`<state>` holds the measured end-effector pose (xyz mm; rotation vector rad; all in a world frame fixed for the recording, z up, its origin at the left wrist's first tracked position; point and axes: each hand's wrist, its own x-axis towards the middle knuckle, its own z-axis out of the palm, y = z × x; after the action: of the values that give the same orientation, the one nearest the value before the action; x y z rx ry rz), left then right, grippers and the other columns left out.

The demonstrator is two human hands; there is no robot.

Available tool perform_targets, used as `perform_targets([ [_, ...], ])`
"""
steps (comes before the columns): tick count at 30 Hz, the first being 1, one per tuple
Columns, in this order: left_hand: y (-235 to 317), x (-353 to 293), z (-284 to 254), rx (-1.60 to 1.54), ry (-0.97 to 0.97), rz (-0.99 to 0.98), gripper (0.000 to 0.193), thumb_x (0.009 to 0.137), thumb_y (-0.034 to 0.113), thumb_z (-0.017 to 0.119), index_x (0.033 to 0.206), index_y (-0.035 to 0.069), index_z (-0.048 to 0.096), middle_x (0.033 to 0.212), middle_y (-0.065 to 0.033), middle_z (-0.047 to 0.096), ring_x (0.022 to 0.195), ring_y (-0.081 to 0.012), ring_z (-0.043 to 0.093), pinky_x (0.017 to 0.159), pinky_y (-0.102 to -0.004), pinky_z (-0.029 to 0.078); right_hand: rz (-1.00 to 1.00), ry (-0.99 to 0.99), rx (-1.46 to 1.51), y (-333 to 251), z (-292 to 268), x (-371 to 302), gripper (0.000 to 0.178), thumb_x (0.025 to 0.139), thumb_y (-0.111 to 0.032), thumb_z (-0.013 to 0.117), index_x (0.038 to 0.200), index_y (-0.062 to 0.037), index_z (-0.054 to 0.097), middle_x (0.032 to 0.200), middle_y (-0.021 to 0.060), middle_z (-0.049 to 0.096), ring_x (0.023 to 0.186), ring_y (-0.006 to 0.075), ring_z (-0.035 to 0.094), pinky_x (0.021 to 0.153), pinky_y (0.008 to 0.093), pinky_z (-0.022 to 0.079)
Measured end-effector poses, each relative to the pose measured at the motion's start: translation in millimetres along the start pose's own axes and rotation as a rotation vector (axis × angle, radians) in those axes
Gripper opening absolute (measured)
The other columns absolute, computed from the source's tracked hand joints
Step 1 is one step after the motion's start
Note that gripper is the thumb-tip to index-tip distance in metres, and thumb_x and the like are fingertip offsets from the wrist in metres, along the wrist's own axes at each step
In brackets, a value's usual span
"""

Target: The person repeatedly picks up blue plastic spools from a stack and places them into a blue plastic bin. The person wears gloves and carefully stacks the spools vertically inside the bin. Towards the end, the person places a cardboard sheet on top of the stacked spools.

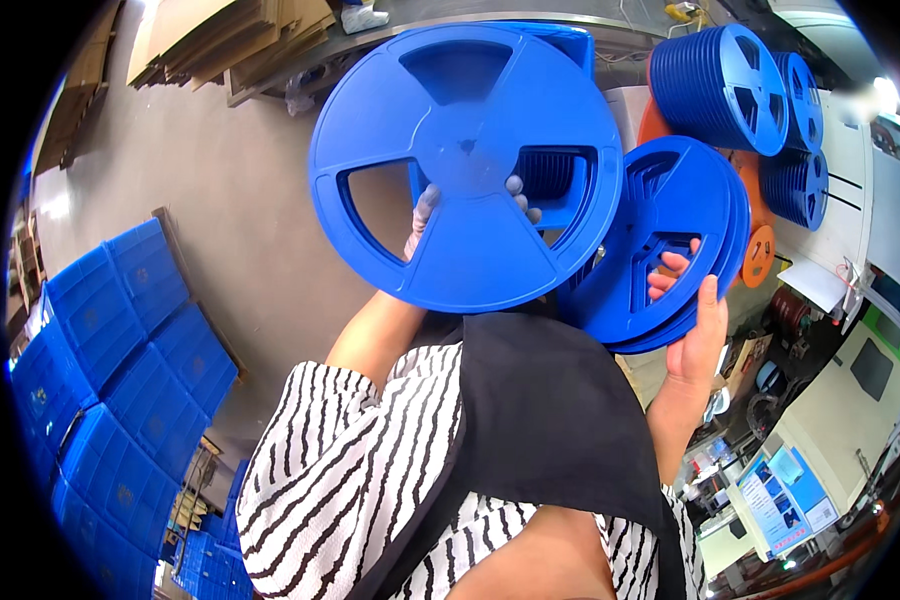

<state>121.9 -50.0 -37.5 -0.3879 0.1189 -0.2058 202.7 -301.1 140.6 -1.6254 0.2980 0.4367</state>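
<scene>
A large blue plastic reel (460, 240) with fan-shaped cut-outs is held up in front of me. My left hand (422, 220) grips it from behind; grey-covered fingertips show through two of its cut-outs, while the palm is hidden. To the right, my bare right hand (698, 335) is closed round the edge of several stacked blue reels (660, 240), its fingers reaching through a cut-out and the thumb at the outer rim. The large reel overlaps the left side of this stack. Behind the large reel, a blue crate (578, 45) is partly visible, with ribbed reels (545, 175) showing through the opening.
Rows of blue reels (705, 85) stand on a white table (845, 235) at the far right, with orange discs (758, 255) beside them. Blue crates (135, 350) are stacked at the left. Flat cardboard (205, 35) lies at the back left.
</scene>
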Motion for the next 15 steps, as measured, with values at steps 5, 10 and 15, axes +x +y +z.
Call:
perform_targets([
  [5,5.7,0.3,13.9,0.043,0.024,-0.001,0.079,0.073,0.042,0.08,0.13,-0.002,0.045,0.123,-0.0183,0.056,0.127,-0.0346,0.049,0.115,-0.0485,0.033,-0.097,-0.013,0.249,9.0,-24.9,-7.7,0.06,0.1,-0.039,0.048,0.145,-0.0004,0.035,0.112,0.0099,0.063,0.088,0.0201,0.064,0.079,0.0344,0.053],
  [10,16.0,-17.8,27.1,0.191,-0.019,0.219,0.08,0.078,0.04,0.078,0.135,-0.002,0.042,0.127,-0.0139,0.054,0.122,-0.0259,0.053,0.117,-0.0433,0.03,-0.303,-0.17,0.567,21.8,-69.3,-15.9,0.066,0.097,-0.04,0.054,0.147,-0.0022,0.032,0.101,0.0045,0.057,0.075,0.0157,0.054,0.069,0.0328,0.046],
  [15,46.0,-29.7,39.3,0.249,-0.228,0.206,0.081,0.082,0.041,0.073,0.142,-0.001,0.037,0.136,-0.0168,0.049,0.128,-0.034,0.046,0.112,-0.0444,0.039,-0.357,-0.38,0.98,26.6,-88.8,-13.0,0.048,0.102,-0.025,0.044,0.142,0.0009,0.039,0.094,0.0055,0.059,0.068,0.0134,0.057,0.064,0.0297,0.047],
])
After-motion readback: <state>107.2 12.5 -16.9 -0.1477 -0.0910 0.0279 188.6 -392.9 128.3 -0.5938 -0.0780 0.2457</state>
